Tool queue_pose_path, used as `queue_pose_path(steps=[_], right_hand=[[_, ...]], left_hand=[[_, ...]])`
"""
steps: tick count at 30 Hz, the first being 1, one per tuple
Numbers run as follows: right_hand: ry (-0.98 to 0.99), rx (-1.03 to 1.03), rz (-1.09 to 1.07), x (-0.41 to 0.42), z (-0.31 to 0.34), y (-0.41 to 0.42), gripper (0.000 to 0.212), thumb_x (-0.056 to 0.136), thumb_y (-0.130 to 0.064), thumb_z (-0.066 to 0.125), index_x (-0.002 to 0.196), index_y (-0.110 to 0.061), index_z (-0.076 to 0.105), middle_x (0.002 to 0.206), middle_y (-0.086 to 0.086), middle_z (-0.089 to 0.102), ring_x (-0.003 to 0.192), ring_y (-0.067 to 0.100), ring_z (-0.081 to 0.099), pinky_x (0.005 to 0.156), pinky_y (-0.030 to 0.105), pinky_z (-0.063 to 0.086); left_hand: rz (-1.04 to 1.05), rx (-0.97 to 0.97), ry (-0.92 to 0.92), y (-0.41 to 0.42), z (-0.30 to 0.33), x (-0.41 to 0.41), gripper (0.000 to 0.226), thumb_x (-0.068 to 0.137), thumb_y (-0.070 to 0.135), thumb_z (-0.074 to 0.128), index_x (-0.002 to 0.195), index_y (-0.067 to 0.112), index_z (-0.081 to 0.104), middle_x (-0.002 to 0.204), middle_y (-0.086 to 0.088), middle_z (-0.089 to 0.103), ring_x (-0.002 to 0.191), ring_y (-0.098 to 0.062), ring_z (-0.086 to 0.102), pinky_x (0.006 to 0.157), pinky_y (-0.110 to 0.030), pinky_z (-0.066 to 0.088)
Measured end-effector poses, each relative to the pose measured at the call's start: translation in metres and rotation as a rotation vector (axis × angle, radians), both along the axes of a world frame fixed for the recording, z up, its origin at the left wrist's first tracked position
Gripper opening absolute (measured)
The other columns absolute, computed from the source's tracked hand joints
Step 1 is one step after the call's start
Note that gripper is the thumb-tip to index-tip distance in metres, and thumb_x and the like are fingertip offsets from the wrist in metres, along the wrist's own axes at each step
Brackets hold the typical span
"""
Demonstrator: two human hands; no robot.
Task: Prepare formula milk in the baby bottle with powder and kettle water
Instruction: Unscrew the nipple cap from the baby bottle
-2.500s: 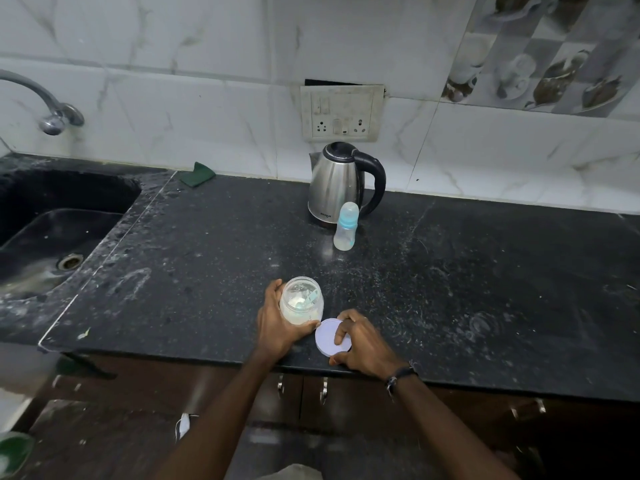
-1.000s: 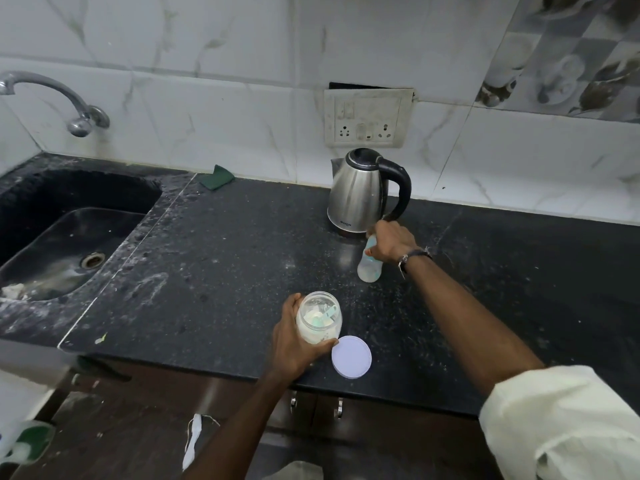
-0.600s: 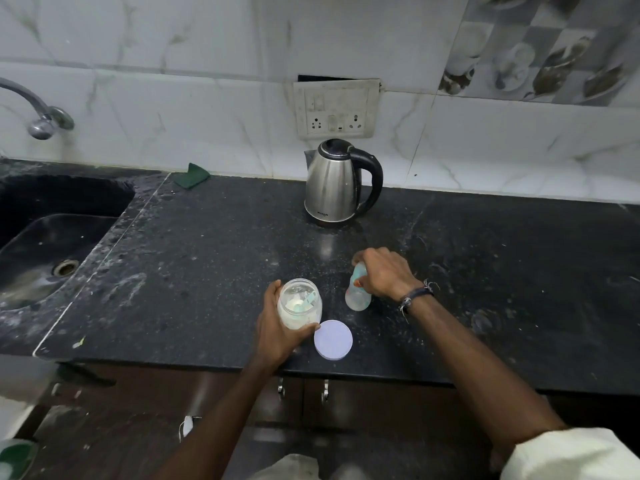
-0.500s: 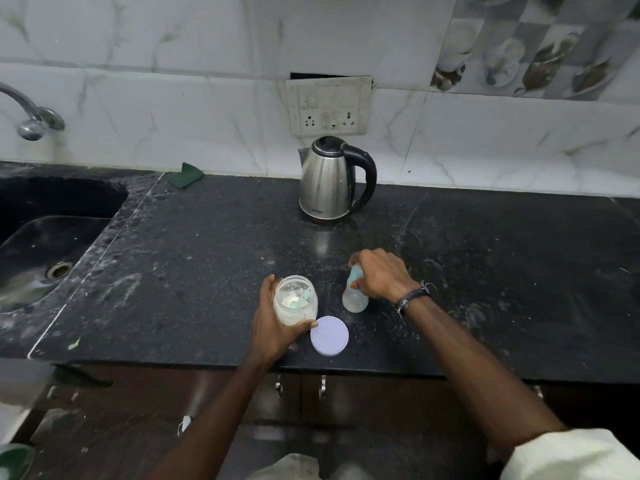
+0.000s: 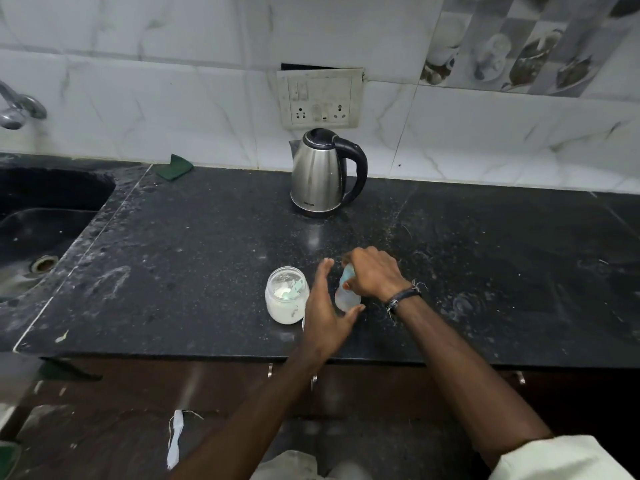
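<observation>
Baby bottle (image 5: 347,296), translucent plastic, gripped by right hand (image 5: 372,276); left hand (image 5: 325,315) spread, perhaps touching it.

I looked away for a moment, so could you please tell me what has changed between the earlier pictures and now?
The right hand left the lid, reached to the kettle, gripped the baby bottle and brought it near the powder jar. The left hand let go of the jar and now reaches, fingers open, toward the bottle, hiding most of the lid. Kettle, jar and green cloth stayed put.
</observation>
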State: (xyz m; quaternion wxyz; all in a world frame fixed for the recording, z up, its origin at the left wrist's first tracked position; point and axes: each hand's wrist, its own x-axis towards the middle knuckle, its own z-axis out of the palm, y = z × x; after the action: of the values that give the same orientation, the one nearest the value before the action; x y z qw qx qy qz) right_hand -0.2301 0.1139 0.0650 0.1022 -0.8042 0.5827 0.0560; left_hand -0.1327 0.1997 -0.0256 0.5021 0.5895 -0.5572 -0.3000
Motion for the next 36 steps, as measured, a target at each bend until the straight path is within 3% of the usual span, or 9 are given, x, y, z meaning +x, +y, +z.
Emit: queue_pose_path(steps=[2, 5, 9, 15, 20, 23, 26, 32, 36], right_hand=[[0.006, -0.01, -0.005, 0.002, 0.0, 0.001, 0.048, 0.081, -0.035, 0.077, 0.125, -0.023, 0.063, 0.121, 0.01, 0.065, 0.11, 0.031, 0.063, 0.086, 0.039, 0.051], [0.013, -0.02, -0.012, 0.003, 0.001, 0.001, 0.046, 0.079, -0.032, 0.078, 0.121, -0.02, 0.064, 0.117, 0.011, 0.067, 0.107, 0.031, 0.065, 0.085, 0.039, 0.053], [0.022, -0.022, -0.009, 0.003, 0.002, 0.0, 0.044, 0.079, -0.027, 0.078, 0.119, -0.016, 0.064, 0.117, 0.012, 0.065, 0.107, 0.032, 0.064, 0.085, 0.039, 0.051], [0.036, -0.019, 0.003, 0.002, 0.004, -0.002, 0.035, 0.083, -0.04, 0.072, 0.113, -0.021, 0.068, 0.115, 0.009, 0.066, 0.104, 0.03, 0.065, 0.08, 0.036, 0.048], [0.014, -0.006, -0.068, 0.011, 0.006, -0.004, 0.051, 0.097, -0.058, 0.046, 0.102, -0.012, 0.068, 0.11, 0.012, 0.068, 0.102, 0.031, 0.065, 0.074, 0.037, 0.043], [0.089, -0.057, -0.097, 0.021, 0.004, 0.001, 0.048, 0.097, -0.052, 0.048, 0.109, -0.011, 0.068, 0.115, 0.012, 0.068, 0.107, 0.031, 0.065, 0.081, 0.038, 0.05], [0.117, -0.093, -0.069, 0.023, 0.003, 0.0, 0.035, 0.093, -0.036, 0.055, 0.109, -0.009, 0.07, 0.114, 0.012, 0.07, 0.106, 0.033, 0.067, 0.082, 0.038, 0.053], [0.135, -0.105, 0.2, 0.008, 0.018, -0.002, 0.025, 0.087, -0.024, 0.063, 0.105, -0.007, 0.062, 0.113, 0.018, 0.063, 0.102, 0.039, 0.063, 0.074, 0.039, 0.045], [-0.051, -0.019, 0.19, -0.014, 0.023, -0.007, 0.034, 0.079, -0.023, 0.072, 0.108, -0.017, 0.055, 0.11, 0.009, 0.06, 0.097, 0.03, 0.06, 0.075, 0.037, 0.05]], left_hand=[[-0.059, 0.082, -0.023, -0.014, -0.007, -0.009, 0.102, 0.072, 0.025, 0.082, 0.154, 0.016, 0.022, 0.15, -0.002, 0.047, 0.137, -0.015, 0.047, 0.111, -0.041, 0.042], [-0.073, 0.212, -0.037, -0.034, -0.01, -0.014, 0.098, 0.07, 0.017, 0.083, 0.149, 0.025, 0.024, 0.126, 0.004, 0.063, 0.113, -0.017, 0.064, 0.093, -0.039, 0.054], [-0.027, 0.275, -0.029, -0.051, -0.017, -0.01, 0.086, 0.067, 0.018, 0.086, 0.139, 0.019, 0.04, 0.111, 0.007, 0.066, 0.1, -0.015, 0.066, 0.079, -0.027, 0.051], [-0.002, 0.327, -0.077, -0.054, -0.02, -0.003, 0.073, 0.061, 0.031, 0.09, 0.123, 0.016, 0.055, 0.106, 0.001, 0.071, 0.095, -0.018, 0.067, 0.079, -0.035, 0.055], [0.016, 0.301, -0.1, -0.051, -0.018, -0.005, 0.062, 0.066, 0.035, 0.085, 0.118, 0.016, 0.057, 0.097, 0.005, 0.07, 0.087, -0.016, 0.065, 0.073, -0.03, 0.051], [0.004, 0.305, -0.127, -0.052, -0.014, -0.003, 0.054, 0.068, 0.033, 0.083, 0.112, 0.012, 0.06, 0.092, 0.003, 0.07, 0.082, -0.018, 0.066, 0.067, -0.026, 0.046], [0.001, 0.313, -0.141, -0.052, -0.014, -0.002, 0.057, 0.063, 0.036, 0.08, 0.111, 0.011, 0.061, 0.095, -0.003, 0.072, 0.087, -0.024, 0.067, 0.07, -0.035, 0.054], [-0.038, 0.305, -0.159, -0.055, -0.017, 0.003, 0.06, 0.061, 0.041, 0.086, 0.108, 0.014, 0.061, 0.095, -0.001, 0.07, 0.085, -0.02, 0.066, 0.072, -0.04, 0.055], [-0.037, 0.277, -0.159, -0.054, -0.022, 0.005, 0.062, 0.061, 0.041, 0.085, 0.111, 0.013, 0.061, 0.094, 0.0, 0.071, 0.084, -0.019, 0.067, 0.072, -0.039, 0.055]])
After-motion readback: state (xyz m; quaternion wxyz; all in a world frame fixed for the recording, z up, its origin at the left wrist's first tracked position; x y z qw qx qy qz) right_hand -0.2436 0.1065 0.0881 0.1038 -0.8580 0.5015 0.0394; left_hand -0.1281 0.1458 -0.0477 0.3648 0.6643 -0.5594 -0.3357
